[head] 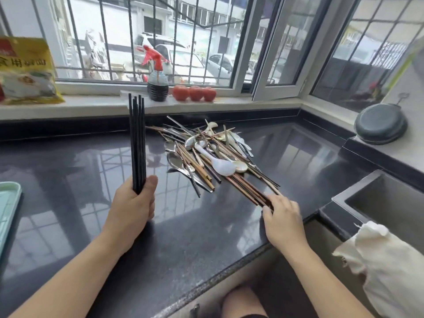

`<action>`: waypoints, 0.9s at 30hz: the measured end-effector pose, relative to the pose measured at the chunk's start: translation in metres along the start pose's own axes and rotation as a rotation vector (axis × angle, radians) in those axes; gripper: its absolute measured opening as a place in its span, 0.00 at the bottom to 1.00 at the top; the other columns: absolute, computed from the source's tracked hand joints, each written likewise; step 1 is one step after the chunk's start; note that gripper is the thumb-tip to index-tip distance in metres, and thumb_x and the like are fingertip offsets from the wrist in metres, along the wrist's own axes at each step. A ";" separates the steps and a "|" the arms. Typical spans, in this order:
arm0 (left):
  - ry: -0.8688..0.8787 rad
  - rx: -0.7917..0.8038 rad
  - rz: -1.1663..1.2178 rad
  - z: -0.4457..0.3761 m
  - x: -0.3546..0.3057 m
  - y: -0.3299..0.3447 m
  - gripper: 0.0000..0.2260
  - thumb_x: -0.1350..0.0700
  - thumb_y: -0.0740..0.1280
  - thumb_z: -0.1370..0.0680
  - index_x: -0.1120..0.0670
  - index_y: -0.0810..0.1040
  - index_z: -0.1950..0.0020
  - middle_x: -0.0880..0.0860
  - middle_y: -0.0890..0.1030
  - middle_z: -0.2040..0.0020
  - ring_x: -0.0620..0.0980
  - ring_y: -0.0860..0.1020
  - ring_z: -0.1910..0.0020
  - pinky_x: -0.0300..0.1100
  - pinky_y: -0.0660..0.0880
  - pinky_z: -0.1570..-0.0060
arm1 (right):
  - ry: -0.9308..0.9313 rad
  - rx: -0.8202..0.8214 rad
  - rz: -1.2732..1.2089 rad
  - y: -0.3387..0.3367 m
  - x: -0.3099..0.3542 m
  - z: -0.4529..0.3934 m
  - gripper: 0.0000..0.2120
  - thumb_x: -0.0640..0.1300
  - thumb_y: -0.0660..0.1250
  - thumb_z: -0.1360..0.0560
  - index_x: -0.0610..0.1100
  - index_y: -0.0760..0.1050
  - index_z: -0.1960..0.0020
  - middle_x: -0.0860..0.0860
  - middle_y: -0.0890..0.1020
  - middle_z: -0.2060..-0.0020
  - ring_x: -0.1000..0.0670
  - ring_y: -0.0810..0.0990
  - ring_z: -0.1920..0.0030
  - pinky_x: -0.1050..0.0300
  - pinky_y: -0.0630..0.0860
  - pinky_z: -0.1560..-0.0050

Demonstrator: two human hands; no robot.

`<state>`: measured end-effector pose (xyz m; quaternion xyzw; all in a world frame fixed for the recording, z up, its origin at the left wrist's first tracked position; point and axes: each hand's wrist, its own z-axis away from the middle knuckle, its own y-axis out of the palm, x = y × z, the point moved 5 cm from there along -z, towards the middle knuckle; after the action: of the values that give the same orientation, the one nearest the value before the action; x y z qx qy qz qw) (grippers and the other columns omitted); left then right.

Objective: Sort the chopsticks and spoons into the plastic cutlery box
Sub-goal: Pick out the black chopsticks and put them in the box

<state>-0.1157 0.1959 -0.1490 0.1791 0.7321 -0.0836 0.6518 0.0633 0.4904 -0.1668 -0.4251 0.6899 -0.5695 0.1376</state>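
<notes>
**Black chopsticks held upright, brown ones gripped at the heap**

At the near right, a white cloth (387, 269) is draped over the edge of a sink (378, 203). The dark glossy tabletop (206, 237) is crossed by two bare forearms. The left hand (133, 203) is raised on its outer edge, its fingers (150, 187) curled tight around the lower ends of a bundle of black chopsticks (137, 143), which is held upright. The right hand (283, 214) is laid palm down, its fingers (267, 211) pinched on the near ends of several brown chopsticks (247, 188) lying flat on the tabletop. A pale green tray (8, 203) is seen at the left edge. Behind the hands, a mixed heap (206, 152) of chopsticks and metal spoons is spread, with a white plastic spoon (220, 165) on top. On the windowsill a spray bottle (157, 81) with a red trigger, three tomatoes (194, 93) and a yellow bag (27, 70) are set; the bag's printing cannot be read. A dark round pan (379, 123) is leant at the far right.
</notes>
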 end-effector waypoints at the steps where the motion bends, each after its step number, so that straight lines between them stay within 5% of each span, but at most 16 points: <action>1: -0.012 0.002 0.007 0.000 0.001 0.001 0.15 0.54 0.63 0.15 0.53 0.62 0.59 0.48 0.65 0.72 0.48 0.62 0.74 0.42 0.61 0.76 | -0.030 -0.010 -0.025 0.000 0.003 -0.001 0.13 0.40 0.65 0.21 0.43 0.79 0.38 0.45 0.81 0.42 0.41 0.73 0.42 0.49 0.66 0.37; 9: -0.007 0.042 -0.032 0.003 -0.001 0.005 0.17 0.55 0.62 0.14 0.53 0.61 0.60 0.48 0.63 0.72 0.47 0.60 0.74 0.42 0.59 0.75 | -0.109 -0.080 -0.298 -0.003 0.045 0.006 0.13 0.41 0.70 0.22 0.45 0.79 0.38 0.52 0.74 0.47 0.51 0.74 0.46 0.60 0.70 0.41; 13: -0.017 0.040 -0.017 0.001 0.001 0.002 0.16 0.54 0.62 0.14 0.53 0.61 0.59 0.48 0.64 0.72 0.47 0.61 0.74 0.41 0.60 0.76 | 0.256 -0.275 -0.563 -0.021 0.018 0.027 0.05 0.39 0.63 0.19 0.45 0.75 0.54 0.52 0.74 0.56 0.47 0.73 0.51 0.55 0.66 0.50; 20: -0.036 0.045 -0.014 -0.001 0.006 0.002 0.16 0.54 0.63 0.14 0.52 0.61 0.59 0.48 0.63 0.71 0.48 0.60 0.74 0.42 0.59 0.74 | 0.097 0.040 -0.155 -0.014 0.020 0.030 0.07 0.47 0.70 0.23 0.48 0.77 0.59 0.52 0.76 0.56 0.47 0.74 0.49 0.54 0.69 0.47; 27: -0.043 0.096 -0.009 -0.001 0.006 0.005 0.16 0.54 0.61 0.14 0.52 0.60 0.59 0.49 0.62 0.71 0.48 0.59 0.74 0.44 0.55 0.72 | -0.018 0.071 0.095 -0.014 0.028 0.034 0.06 0.45 0.64 0.18 0.42 0.74 0.47 0.45 0.77 0.49 0.42 0.74 0.44 0.49 0.69 0.42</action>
<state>-0.1156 0.2014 -0.1543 0.2052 0.7139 -0.1255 0.6576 0.0753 0.4473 -0.1566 -0.3918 0.6872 -0.5829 0.1854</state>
